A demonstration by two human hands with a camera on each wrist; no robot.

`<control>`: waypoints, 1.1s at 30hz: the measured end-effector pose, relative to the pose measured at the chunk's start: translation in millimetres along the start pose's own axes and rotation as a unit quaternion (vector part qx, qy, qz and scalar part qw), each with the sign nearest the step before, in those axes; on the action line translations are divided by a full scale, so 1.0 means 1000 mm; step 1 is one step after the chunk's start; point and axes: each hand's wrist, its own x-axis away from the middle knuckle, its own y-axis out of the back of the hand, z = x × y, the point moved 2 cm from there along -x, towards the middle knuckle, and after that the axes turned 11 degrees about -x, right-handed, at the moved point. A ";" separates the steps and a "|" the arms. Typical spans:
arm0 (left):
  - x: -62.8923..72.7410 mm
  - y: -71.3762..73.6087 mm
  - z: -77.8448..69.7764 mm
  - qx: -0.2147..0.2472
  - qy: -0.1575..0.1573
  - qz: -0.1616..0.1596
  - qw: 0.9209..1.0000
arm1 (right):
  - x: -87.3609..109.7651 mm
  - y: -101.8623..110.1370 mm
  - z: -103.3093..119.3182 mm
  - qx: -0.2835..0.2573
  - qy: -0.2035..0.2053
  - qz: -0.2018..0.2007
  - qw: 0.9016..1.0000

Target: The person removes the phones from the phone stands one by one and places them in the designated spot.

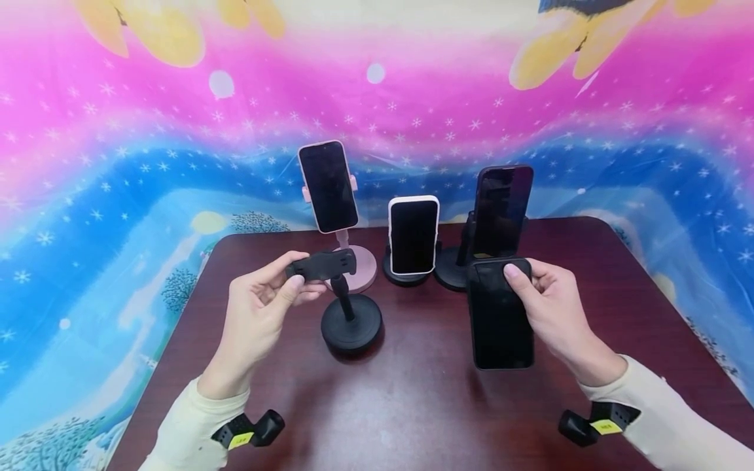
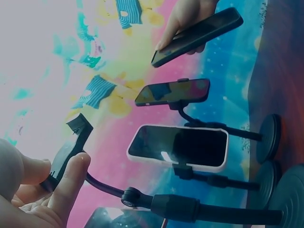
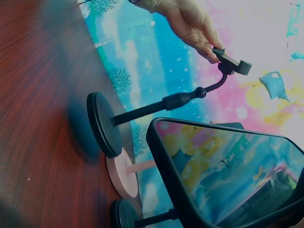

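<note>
My left hand pinches one end of the black clamp at the top of a black phone stand, whose round base is on the table. No phone sits in this clamp. In the left wrist view the thumb and a finger press on the clamp's near end. To the right, my right hand grips a black smartphone by its upper right corner, thumb on the screen side. The phone is held upright above the table, dark screen facing me; its screen mirrors the backdrop in the right wrist view.
Behind stand a pink holder with a phone, a black stand with a white-cased phone, and another black stand with a dark phone. A colourful cloth hangs behind the brown table.
</note>
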 end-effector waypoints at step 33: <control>-0.012 0.043 0.012 -0.031 0.003 -0.018 0.999 | 0.011 0.052 -0.010 -0.021 -0.038 0.019 0.999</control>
